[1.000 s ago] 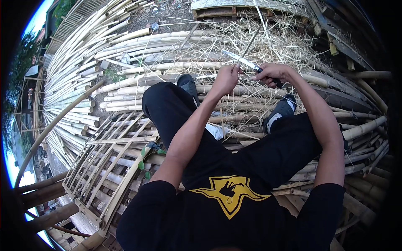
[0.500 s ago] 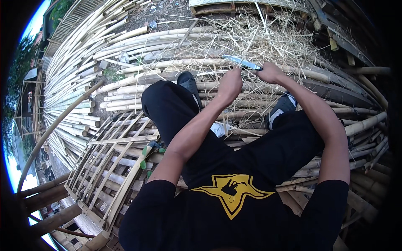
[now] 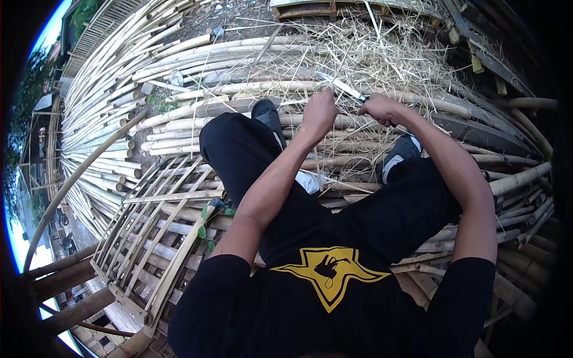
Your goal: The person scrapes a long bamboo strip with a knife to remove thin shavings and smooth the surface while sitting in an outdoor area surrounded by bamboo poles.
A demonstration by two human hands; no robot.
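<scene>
My right hand [image 3: 380, 110] is closed round the dark handle of a knife [image 3: 345, 88]. Its bright blade points up and to the left, passing just beyond my other hand. My left hand [image 3: 320, 112] is closed on a thin bamboo strip [image 3: 342, 61], which seems to run upward past the blade toward the shavings. Whether the knife edge touches the strip, I cannot tell. Both hands are out in front, above the space between my shoes.
Pale bamboo shavings [image 3: 394, 59] lie heaped beyond my hands. Bamboo poles [image 3: 197, 94] spread underfoot and to the left. A slatted bamboo lattice [image 3: 158, 230] stands at my left knee, near a curved pole [image 3: 83, 173]. A wooden pallet [image 3: 310, 11] lies at the far side.
My left hand has drawn slightly back and left. My right hand has turned, so the knife blade slants more steeply upward; its handle end has come a little nearer.
</scene>
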